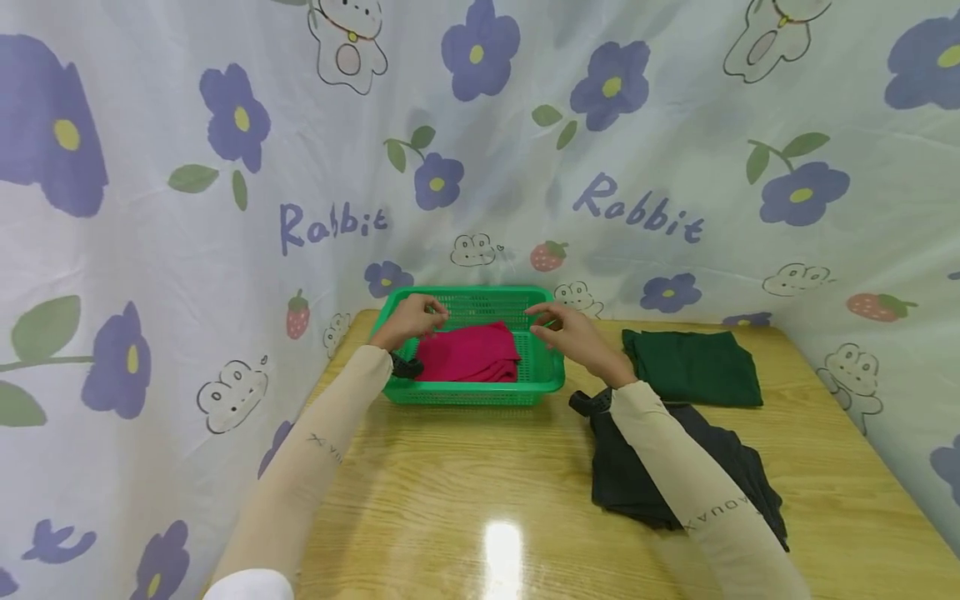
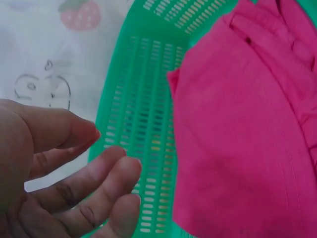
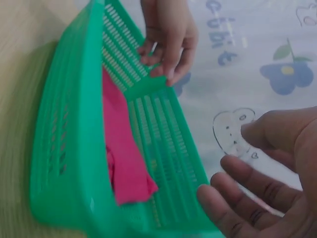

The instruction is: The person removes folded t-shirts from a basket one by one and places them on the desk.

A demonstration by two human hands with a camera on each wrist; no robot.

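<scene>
A folded pink garment (image 1: pixel 468 354) lies inside a green plastic basket (image 1: pixel 472 393) at the back of the table. Over the basket's left side hovers my left hand (image 1: pixel 416 319), its fingers loosely bent around nothing. My right hand (image 1: pixel 573 333) hangs above the right rim, fingers spread and slightly curved, also holding nothing. In the left wrist view the pink cloth (image 2: pixel 237 134) sits apart from the fingertips. The right wrist view has the pink cloth (image 3: pixel 124 148) low between the basket walls, with the other hand above the far end.
To the right of the basket lies a folded dark green garment (image 1: pixel 697 367). A black garment (image 1: pixel 705 467) spreads in front of it, partly under my right forearm. A patterned curtain (image 1: pixel 510 167) rises behind and beside the wooden table (image 1: pixel 435 492).
</scene>
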